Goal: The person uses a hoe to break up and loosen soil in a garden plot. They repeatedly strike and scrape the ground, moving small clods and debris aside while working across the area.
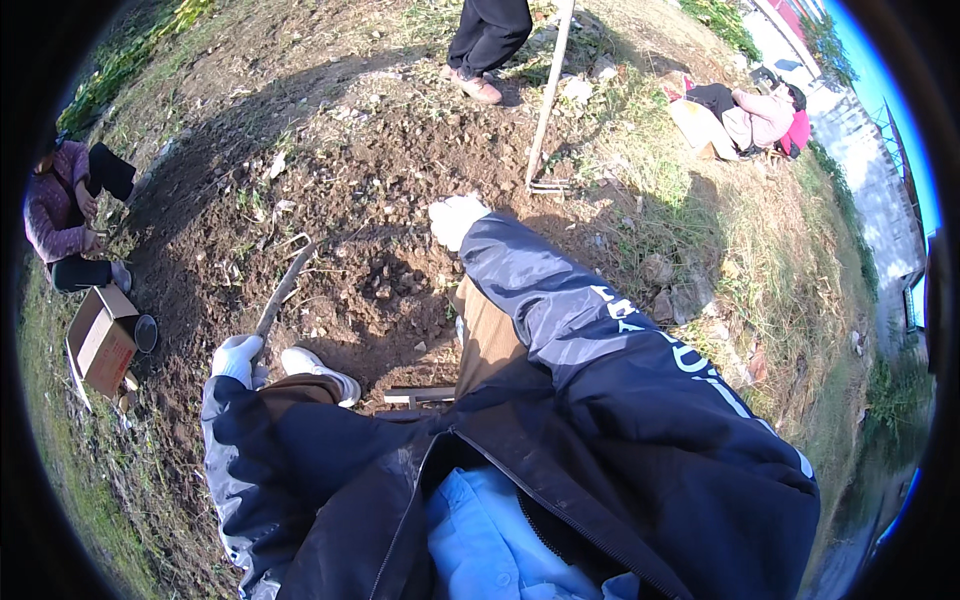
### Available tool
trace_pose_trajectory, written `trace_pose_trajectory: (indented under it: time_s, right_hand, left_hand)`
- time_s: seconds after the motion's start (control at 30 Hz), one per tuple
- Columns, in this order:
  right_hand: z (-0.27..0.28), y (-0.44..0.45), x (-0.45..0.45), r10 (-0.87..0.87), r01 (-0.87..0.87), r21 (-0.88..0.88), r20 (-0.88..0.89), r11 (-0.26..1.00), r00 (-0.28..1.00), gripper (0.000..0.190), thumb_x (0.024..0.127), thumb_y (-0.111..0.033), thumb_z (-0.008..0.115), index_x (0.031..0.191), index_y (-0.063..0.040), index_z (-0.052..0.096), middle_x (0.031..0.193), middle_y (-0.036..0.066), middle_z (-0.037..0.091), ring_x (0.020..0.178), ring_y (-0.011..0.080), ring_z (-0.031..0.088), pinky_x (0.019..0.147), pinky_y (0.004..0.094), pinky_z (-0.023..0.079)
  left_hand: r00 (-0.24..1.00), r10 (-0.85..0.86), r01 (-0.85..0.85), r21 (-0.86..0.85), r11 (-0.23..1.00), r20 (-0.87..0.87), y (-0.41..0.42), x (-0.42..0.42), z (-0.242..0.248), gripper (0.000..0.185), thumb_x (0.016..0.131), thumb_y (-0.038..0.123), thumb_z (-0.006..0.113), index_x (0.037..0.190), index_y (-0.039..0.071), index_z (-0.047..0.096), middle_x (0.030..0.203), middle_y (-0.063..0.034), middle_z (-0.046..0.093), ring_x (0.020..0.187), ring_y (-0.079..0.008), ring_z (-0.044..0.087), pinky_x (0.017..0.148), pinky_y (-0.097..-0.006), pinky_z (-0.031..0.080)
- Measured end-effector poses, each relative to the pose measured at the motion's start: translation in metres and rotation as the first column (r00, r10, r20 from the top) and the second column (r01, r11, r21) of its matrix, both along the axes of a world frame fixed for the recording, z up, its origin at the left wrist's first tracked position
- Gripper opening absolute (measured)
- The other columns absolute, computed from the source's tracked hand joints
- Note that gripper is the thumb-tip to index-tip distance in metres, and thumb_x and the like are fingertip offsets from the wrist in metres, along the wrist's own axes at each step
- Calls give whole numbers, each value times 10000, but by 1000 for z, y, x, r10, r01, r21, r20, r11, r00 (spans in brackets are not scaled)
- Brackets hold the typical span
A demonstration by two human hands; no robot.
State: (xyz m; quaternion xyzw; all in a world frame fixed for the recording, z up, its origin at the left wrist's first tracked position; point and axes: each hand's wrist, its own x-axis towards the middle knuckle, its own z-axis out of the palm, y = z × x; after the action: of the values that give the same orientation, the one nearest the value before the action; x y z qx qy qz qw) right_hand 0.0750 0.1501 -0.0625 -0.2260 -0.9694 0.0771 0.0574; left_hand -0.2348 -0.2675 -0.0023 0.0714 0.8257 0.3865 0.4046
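My left hand (pixel 237 360), in a white glove, is closed around the wooden handle of a short hand rake or hoe (pixel 283 289), whose bent metal head lies on the dug soil beyond. My right hand (pixel 457 219), also white-gloved, reaches forward over the loose brown soil (pixel 390 285). Its fingers point down and away, and what they touch or hold cannot be made out. Between my knees, part of a low wooden stool (pixel 420 394) shows under my jacket.
Ahead, a standing person (pixel 491 37) is near a long-handled hoe (pixel 550 97). On the left, a crouching person (pixel 60 202) is by an open cardboard box (pixel 111 341) and a small bucket (pixel 146 333). Another person (pixel 757 116) sits at the upper right. Stones (pixel 664 304) and dry grass lie right.
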Motion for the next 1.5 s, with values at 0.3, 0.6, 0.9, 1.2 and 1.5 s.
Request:
trace_pose_trajectory:
  time_s: [0.3,0.6,0.9,1.2,1.5]
  right_hand:
    - [26,-12,-1,-111,113,-114,22,987,994,298,915,-285,628,1168,-140,688,1009,175,702,977,395,687,855,509,558]
    - [16,-11,1,-116,108,-145,-46,984,992,328,926,-290,618,1217,-164,703,1027,171,707,971,395,685,854,495,559]
    - [1,-4,-2,-49,46,-49,-53,998,997,342,909,-262,647,1229,-156,703,954,157,701,898,374,690,811,481,567]
    - [1,0,-1,21,-24,-67,-53,997,998,331,924,-283,619,1212,-127,663,1058,187,691,989,404,676,863,495,562]
    - [5,-3,-3,-3,3,-63,-4,998,1000,379,920,-296,630,1256,-129,685,1092,144,721,1041,351,683,929,477,548]
  left_hand:
    - [999,39,-39,4,999,12,1,-1,-3,324,955,244,683,1213,52,645,795,-58,603,518,-153,543,413,-307,450]
    - [1000,24,-24,-7,1000,0,2,-1,-3,334,959,260,678,1229,66,649,799,-51,614,519,-158,554,417,-309,458]
    - [1000,17,-17,-8,1000,13,0,-4,-6,358,954,283,688,1236,65,651,802,-53,612,539,-163,570,428,-313,468]
    - [1000,1,-1,-2,1000,6,1,-2,-3,348,959,284,679,1222,58,657,798,-44,606,529,-159,555,431,-309,459]
    - [1000,23,-23,-17,1000,8,5,4,4,324,970,259,668,1223,59,643,821,-39,603,515,-153,544,413,-301,445]
